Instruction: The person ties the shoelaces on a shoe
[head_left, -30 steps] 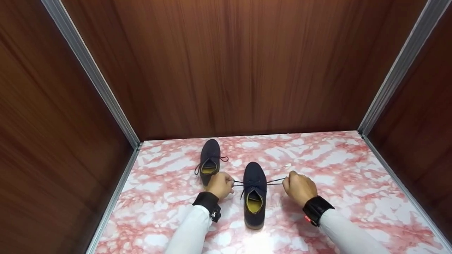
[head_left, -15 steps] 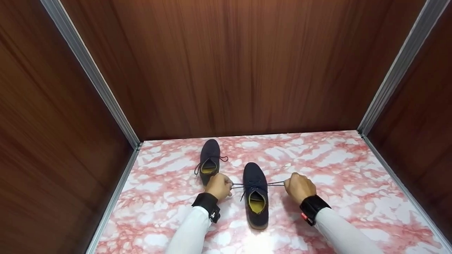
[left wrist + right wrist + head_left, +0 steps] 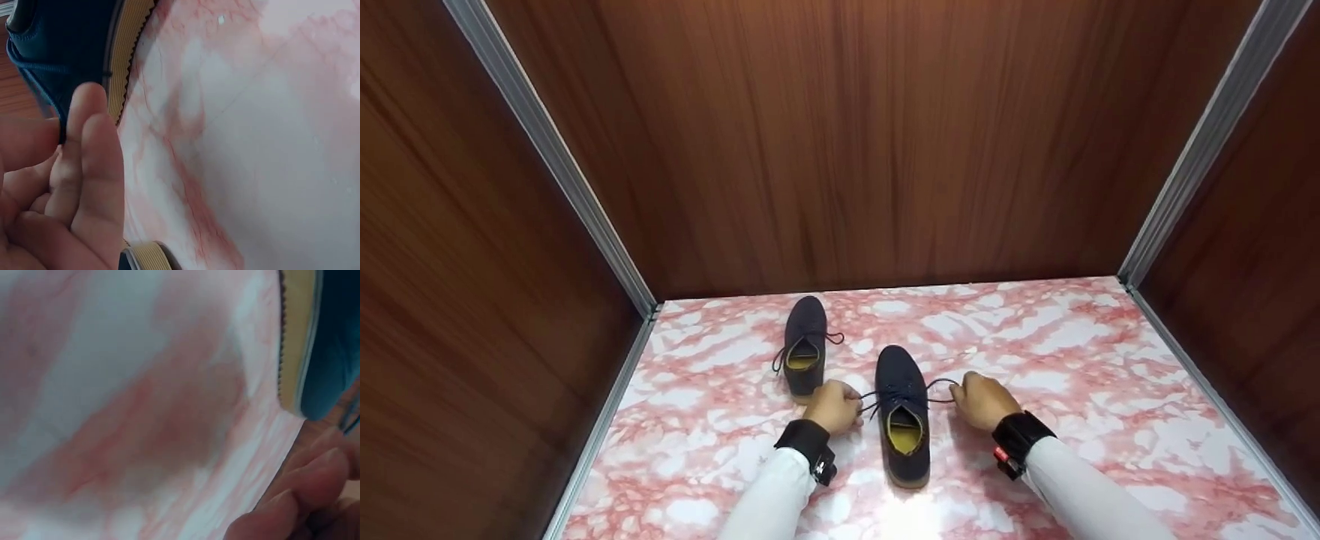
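A dark navy lace-up shoe (image 3: pixel 901 369) with a yellow insole stands toe-away between my hands. My left hand (image 3: pixel 834 407), on its left, pinches a bow loop of the shoelace (image 3: pixel 59 115) between thumb and fingers, as the left wrist view shows. On the shoe's right, my right hand (image 3: pixel 986 401) holds the opposite lace loop (image 3: pixel 940 381) at its fingertips; that loop bows in a slack curve. In the right wrist view the fingers (image 3: pixel 315 478) are near the lace, their grip partly out of frame. The bow's knot sits over the shoe's tongue.
A matching shoe (image 3: pixel 805 322), its laces in a bow, stands farther back on the left, its heel close to my left hand. The red-and-white marbled surface (image 3: pixel 1080 360) is bounded by brown wood-grain panels (image 3: pixel 840 150) and grey metal strips (image 3: pixel 547 142).
Both laces have gone from taut to slack. My right hand has come slightly in toward the shoe, and my left hand has shifted slightly right and nearer.
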The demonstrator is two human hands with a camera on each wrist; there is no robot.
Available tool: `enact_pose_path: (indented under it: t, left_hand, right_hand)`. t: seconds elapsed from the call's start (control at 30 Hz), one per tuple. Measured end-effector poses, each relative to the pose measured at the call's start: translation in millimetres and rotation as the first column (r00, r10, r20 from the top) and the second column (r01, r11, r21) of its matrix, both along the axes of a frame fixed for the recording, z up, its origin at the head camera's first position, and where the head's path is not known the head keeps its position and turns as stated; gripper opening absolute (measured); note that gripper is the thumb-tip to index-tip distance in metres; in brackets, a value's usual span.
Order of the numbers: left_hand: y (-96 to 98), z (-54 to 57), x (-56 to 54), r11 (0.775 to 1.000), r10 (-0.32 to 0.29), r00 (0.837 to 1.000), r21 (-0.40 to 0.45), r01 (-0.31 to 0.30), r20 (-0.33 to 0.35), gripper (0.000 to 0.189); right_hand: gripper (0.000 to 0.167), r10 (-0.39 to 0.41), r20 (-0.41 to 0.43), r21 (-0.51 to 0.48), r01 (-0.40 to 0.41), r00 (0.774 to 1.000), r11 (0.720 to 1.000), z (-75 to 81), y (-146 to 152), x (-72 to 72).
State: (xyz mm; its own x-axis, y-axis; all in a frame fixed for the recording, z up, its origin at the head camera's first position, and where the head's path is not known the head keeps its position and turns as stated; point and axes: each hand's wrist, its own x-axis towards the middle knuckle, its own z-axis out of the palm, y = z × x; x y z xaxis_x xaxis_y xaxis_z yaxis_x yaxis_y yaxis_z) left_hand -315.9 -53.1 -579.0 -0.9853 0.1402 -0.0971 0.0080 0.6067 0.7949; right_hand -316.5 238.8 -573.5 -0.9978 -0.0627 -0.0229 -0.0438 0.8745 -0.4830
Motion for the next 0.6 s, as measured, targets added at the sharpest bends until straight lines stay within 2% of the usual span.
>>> enact_pose_path:
  t: [0.1, 0.17, 0.27, 0.33, 0.4, 0.5, 0.6]
  left_hand:
    - [0.2, -0.5, 1.6, 1.000, 0.013, 0.999, -0.023, -0.014, -0.044, 0.022]
    - [-1.1, 1.4, 2.8, 0.997, 0.028, 0.995, -0.075, -0.035, -0.093, 0.020]
    - [-3.7, 7.1, 6.1, 0.995, 0.029, 0.995, -0.089, -0.038, -0.098, 0.016]
    - [-4.7, 10.4, 9.3, 0.997, -0.009, 0.998, -0.074, 0.004, -0.061, 0.024]
    - [-4.3, 12.9, 13.1, 0.997, -0.070, 0.997, -0.032, 0.070, 0.011, 0.034]
    - [-1.5, 13.9, 19.3, 0.984, -0.178, 0.979, 0.018, 0.177, 0.104, 0.044]
    - [2.5, 13.2, 24.5, 0.967, -0.256, 0.956, 0.035, 0.253, 0.145, 0.051]
  right_hand:
    - [0.031, -0.018, -0.012, -0.045, 0.017, 1.000, 0.999, 4.6, -2, 2.7]
    - [0.033, -0.040, -0.034, -0.076, 0.037, 0.999, 0.996, 8.7, -4, 5.0]
    - [0.031, -0.037, -0.040, -0.145, 0.031, 0.999, 0.989, 14.5, -6, 8.3]
    - [0.031, 0.008, -0.009, -0.192, -0.009, 1.000, 0.981, 17.3, -8, 11.6]
    - [0.034, 0.086, 0.049, -0.237, -0.072, 0.995, 0.969, 18.6, -9, 16.1]
    - [0.043, 0.221, 0.116, -0.265, -0.184, 0.968, 0.947, 16.5, -11, 23.9]
    - [0.052, 0.337, 0.146, -0.253, -0.294, 0.930, 0.922, 11.9, -14, 29.7]
